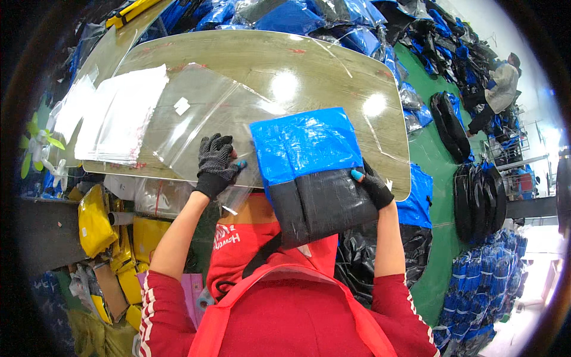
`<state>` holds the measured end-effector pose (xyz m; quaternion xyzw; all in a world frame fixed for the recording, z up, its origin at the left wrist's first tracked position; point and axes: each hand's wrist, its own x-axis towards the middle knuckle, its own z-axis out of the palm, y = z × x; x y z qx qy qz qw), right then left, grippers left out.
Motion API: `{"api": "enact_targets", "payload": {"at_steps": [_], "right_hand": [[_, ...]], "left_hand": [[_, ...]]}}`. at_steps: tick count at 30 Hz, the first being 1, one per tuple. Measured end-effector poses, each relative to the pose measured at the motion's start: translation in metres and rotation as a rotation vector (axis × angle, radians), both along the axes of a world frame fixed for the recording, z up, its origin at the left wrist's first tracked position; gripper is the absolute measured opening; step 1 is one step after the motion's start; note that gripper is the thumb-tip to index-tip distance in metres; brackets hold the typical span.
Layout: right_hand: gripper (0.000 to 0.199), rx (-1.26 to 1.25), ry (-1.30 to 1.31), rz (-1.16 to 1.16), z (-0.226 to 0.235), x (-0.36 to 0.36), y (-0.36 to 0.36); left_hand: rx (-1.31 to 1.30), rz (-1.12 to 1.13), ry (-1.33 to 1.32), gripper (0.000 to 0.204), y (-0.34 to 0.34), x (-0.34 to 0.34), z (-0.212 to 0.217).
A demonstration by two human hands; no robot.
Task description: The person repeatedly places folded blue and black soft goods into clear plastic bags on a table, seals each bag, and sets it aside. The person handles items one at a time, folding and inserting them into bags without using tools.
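Observation:
My right hand (376, 189), in a black glove with bare fingertips, grips the right edge of a folded blue and black plastic-like sheet bundle (309, 149), thumb on top. The bundle is tilted and reaches past the table's near edge toward my apron. Left of it, my left hand (216, 163), in a black dotted glove, is closed at the edge of a clear plastic bag (196, 128), fingers curled and thumb close to them. Part of the clear plastic hangs over the near edge. The underside of the bundle is hidden.
A stack of white sheets (122, 113) lies at the left of the table (333, 71). Blue and black bundles (285, 16) heap up behind it. Yellow packages (95, 220) sit below left. Tied blue bundles (485, 279) stand at right, where another person (502, 86) is farther off.

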<state>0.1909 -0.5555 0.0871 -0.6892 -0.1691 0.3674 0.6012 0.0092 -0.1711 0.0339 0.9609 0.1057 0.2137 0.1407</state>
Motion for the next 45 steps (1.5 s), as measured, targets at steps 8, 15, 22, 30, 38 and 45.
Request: {"api": "enact_targets", "payload": {"at_steps": [8,15,22,30,38,45], "right_hand": [[0.069,-0.141,0.02,-0.097,0.008,0.008,-0.008],[0.07,-0.063,0.005,0.022,0.014,0.01,-0.014],[0.066,-0.167,0.014,-0.021,0.014,0.009,-0.009],[0.072,-0.199,-0.045,-0.077,0.031,0.003,-0.003],[0.05,-0.086,-0.069,0.087,0.0,-0.102,0.075],[0.027,0.127,0.17,-0.007,-0.038,-0.013,0.125]], "left_hand": [[-0.151,-0.015,-0.011,0.022,0.007,0.005,-0.016],[-0.217,0.04,-0.01,0.023,0.001,0.005,-0.007],[-0.139,0.03,-0.057,0.022,0.003,0.01,-0.014],[-0.433,0.123,0.071,0.025,0.02,0.018,-0.006],[-0.57,-0.241,-0.048,0.019,0.003,-0.01,0.047],[-0.468,-0.227,-0.096,0.011,-0.013,-0.047,0.054]]}}
